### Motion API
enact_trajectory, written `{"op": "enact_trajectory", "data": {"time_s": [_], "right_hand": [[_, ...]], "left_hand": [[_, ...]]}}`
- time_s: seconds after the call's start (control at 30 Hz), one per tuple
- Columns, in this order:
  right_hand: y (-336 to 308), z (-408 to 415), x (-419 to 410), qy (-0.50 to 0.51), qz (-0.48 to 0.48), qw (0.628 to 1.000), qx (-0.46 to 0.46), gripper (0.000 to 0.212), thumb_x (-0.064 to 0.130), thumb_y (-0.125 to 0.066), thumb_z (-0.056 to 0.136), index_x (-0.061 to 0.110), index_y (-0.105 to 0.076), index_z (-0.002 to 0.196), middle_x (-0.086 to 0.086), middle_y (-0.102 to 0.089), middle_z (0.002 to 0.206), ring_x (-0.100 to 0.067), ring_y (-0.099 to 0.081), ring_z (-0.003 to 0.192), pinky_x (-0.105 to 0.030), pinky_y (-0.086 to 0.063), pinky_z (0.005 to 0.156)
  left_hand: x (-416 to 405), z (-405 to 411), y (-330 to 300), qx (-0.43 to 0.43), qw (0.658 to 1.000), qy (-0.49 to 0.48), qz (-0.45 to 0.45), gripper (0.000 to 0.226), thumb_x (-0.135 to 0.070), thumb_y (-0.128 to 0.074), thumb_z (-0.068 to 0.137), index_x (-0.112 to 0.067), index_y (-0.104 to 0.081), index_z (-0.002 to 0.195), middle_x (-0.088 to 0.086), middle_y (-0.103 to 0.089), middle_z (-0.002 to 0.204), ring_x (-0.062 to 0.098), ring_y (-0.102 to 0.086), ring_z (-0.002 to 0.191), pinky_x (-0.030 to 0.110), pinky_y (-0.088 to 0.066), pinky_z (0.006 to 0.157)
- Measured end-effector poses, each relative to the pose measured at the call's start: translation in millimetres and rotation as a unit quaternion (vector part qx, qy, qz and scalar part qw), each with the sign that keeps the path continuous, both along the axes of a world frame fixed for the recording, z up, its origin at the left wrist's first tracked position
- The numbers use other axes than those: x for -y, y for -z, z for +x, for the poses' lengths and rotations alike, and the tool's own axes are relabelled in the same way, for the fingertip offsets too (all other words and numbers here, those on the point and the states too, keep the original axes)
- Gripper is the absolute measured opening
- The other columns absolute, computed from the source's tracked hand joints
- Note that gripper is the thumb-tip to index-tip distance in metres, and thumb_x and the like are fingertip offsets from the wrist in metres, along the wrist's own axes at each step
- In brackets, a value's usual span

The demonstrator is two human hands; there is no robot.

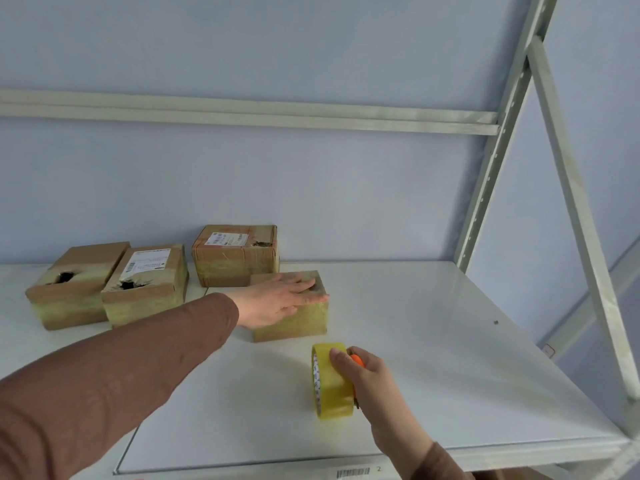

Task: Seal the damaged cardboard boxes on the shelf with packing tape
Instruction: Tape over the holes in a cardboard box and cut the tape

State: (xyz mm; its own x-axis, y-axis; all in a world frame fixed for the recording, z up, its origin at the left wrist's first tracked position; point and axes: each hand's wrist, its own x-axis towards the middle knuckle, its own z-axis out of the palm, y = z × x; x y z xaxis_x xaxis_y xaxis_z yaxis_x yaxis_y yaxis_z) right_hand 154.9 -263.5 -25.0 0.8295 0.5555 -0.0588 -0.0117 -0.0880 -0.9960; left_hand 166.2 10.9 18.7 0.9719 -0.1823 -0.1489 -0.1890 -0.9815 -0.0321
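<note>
The left hand (280, 299) lies flat, fingers straight and together, on top of a small brown cardboard box wrapped in yellowish tape (294, 323) on the white metal shelf (433, 341). Just nearer the person than that box, the right hand (367, 375) grips a roll of clear yellow packing tape (330, 382) standing on edge on the shelf, fingers curled over its top, with an orange part (356, 359) showing behind the fingers. Beyond the left hand sits a labelled cardboard box with a small tear (235, 254). To the left of that hand, two cardboard boxes stand touching side by side, a plain one (69, 289) and a labelled one (145, 289), each with a dark hole torn in its top.
</note>
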Motion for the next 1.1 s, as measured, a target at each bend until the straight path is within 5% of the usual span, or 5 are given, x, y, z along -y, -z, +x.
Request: {"op": "enact_trajectory", "data": {"time_s": [0.2,0.33,0.5,0.8,1.1], "right_hand": [[-2.9,-9.5,-5.5,-0.021,0.025,0.998,-0.059,0.032,0.035,-0.07,0.096,0.013,-0.05,0.085,-0.009,-0.043,0.079,-0.023,-0.044,0.074,-0.037,-0.039,0.07],[0.2,-7.9,-3.3,-0.02,0.025,0.998,-0.053,0.038,0.04,-0.069,0.095,0.015,-0.046,0.08,-0.006,-0.043,0.076,-0.021,-0.044,0.07,-0.032,-0.039,0.065],[3.8,-6.2,2.5,-0.04,0.016,0.999,-0.017,0.045,0.049,-0.071,0.089,0.012,-0.049,0.078,0.001,-0.05,0.065,-0.012,-0.05,0.055,-0.019,-0.044,0.052],[-21.4,73.7,-0.4,0.027,-0.156,0.97,0.183,0.024,0.015,-0.063,0.09,0.014,-0.044,0.105,-0.006,-0.06,0.093,-0.019,-0.053,0.074,-0.033,-0.04,0.062],[-51.0,101.6,-16.6,-0.127,-0.266,0.793,0.533,0.017,0.035,-0.059,0.102,0.03,-0.061,0.118,0.01,-0.068,0.102,-0.018,-0.062,0.089,-0.034,-0.048,0.075]], "left_hand": [[24.8,-26.5,11.8,0.172,0.98,-0.093,-0.026,0.083,-0.023,-0.051,0.103,-0.043,0.005,0.162,-0.008,0.003,0.171,0.011,0.001,0.158,0.035,-0.005,0.128],[78.2,-57.4,42.1,0.417,0.768,-0.238,-0.424,0.036,-0.01,-0.065,0.089,-0.033,-0.062,0.117,-0.011,-0.06,0.119,0.003,-0.055,0.113,0.021,-0.043,0.095],[120.3,-47.9,44.4,0.019,0.576,-0.402,-0.711,0.037,-0.048,-0.066,0.096,-0.013,-0.065,0.108,0.007,-0.068,0.098,0.028,-0.067,0.102,0.037,-0.048,0.1],[122.2,-45.4,34.4,-0.028,0.519,-0.414,-0.747,0.042,-0.024,-0.06,0.101,0.001,-0.063,0.135,0.025,-0.064,0.135,0.031,-0.063,0.109,0.045,-0.047,0.108],[126.1,-50.0,29.4,-0.033,0.525,-0.402,-0.749,0.04,-0.018,-0.047,0.105,0.005,-0.063,0.133,0.02,-0.07,0.126,0.023,-0.067,0.087,0.042,-0.05,0.101]]}}
